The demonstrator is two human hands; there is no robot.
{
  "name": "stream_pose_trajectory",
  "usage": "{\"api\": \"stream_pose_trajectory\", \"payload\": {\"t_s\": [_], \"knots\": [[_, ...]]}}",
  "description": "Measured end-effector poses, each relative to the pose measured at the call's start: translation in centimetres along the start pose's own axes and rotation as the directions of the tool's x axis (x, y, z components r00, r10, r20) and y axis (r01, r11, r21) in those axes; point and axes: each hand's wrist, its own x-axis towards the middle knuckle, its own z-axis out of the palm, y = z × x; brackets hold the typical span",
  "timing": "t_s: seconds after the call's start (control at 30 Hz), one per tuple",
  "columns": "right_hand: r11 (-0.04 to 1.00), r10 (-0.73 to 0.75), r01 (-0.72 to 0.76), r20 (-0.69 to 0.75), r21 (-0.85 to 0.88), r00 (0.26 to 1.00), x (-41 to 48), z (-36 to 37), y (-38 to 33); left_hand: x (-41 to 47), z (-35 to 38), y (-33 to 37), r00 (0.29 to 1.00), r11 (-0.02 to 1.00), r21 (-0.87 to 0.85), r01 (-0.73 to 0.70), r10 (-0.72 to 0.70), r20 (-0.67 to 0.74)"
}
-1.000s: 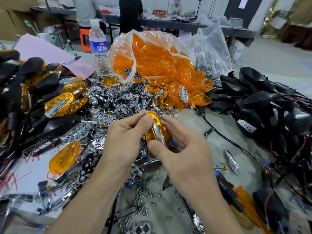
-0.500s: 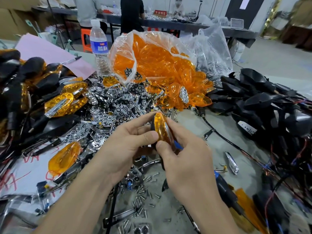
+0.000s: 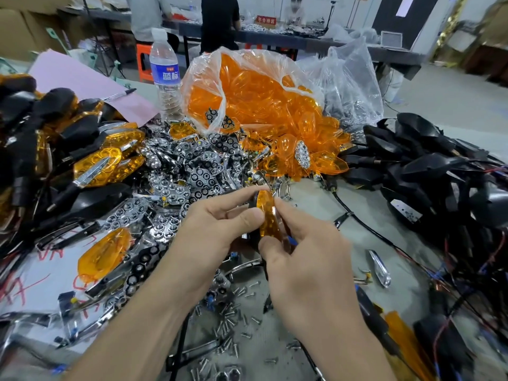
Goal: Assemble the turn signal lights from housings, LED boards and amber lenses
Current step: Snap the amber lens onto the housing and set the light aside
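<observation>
Both hands hold one turn signal light [image 3: 267, 215] edge-on above the table centre: an amber lens on a black housing. My left hand [image 3: 217, 229] pinches its left side with thumb and fingers. My right hand [image 3: 305, 251] grips its right side, thumb at the lower end. A clear bag of amber lenses [image 3: 261, 105] spills open behind. Chrome LED reflector boards [image 3: 176, 174] lie heaped in the middle. Black housings with wires [image 3: 428, 177] pile up at the right. Finished lights [image 3: 96, 166] stack at the left.
A water bottle [image 3: 165, 75] stands behind the chrome heap beside a pink sheet [image 3: 88, 86] with a pen. Loose screws [image 3: 231, 312] scatter on the table under my wrists. A loose amber lens [image 3: 104, 254] lies at the left. A screwdriver [image 3: 376, 320] lies at the lower right. People stand at a far table.
The light has turned from showing its amber face to edge-on between my fingers, and both hands have shifted a little upward.
</observation>
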Motion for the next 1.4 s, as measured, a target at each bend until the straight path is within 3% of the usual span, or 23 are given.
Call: {"api": "stream_pose_trajectory", "payload": {"t_s": [0.2, 0.33, 0.47, 0.6, 1.0, 1.2, 1.4], "knots": [[0.999, 0.036, -0.037, -0.017, -0.029, 0.999, -0.2, 0.3, -0.2, -0.6, 2.0, -0.3, 0.989, 0.986, 0.114, -0.121, 0.129, -0.066], [0.99, 0.0, 0.003, 0.021, -0.139, 1.0, -0.2, 0.8, -0.6, -0.3, 2.1, -0.7, 0.981, 0.995, 0.067, -0.07, 0.081, -0.174], [0.993, -0.052, 0.041, -0.095, -0.108, 0.994, -0.4, 0.4, 0.4, -0.1, 2.2, -1.0, 0.997, 0.993, 0.118, 0.004, 0.005, -0.074], [1.0, -0.015, 0.015, -0.088, 0.007, 0.996, -0.1, 0.0, 0.3, 0.0, 1.8, -0.5, 0.995, 0.996, -0.036, 0.083, -0.082, 0.05], [0.999, -0.043, 0.042, -0.074, -0.015, 0.996, -0.5, -0.7, -0.5, -0.2, 1.6, -0.2, 0.998, 0.986, -0.164, 0.034, -0.042, -0.041], [0.999, -0.008, 0.009, -0.024, 0.052, 1.0, -0.3, -1.0, -0.5, -0.2, 1.5, 0.0, 1.0, 0.999, -0.038, 0.018, -0.019, -0.025], [0.995, -0.007, 0.009, 0.023, -0.096, 1.0, -0.4, -0.6, -0.7, -0.5, 2.1, -0.2, 0.994, 0.999, -0.027, -0.026, 0.023, -0.111]]}}
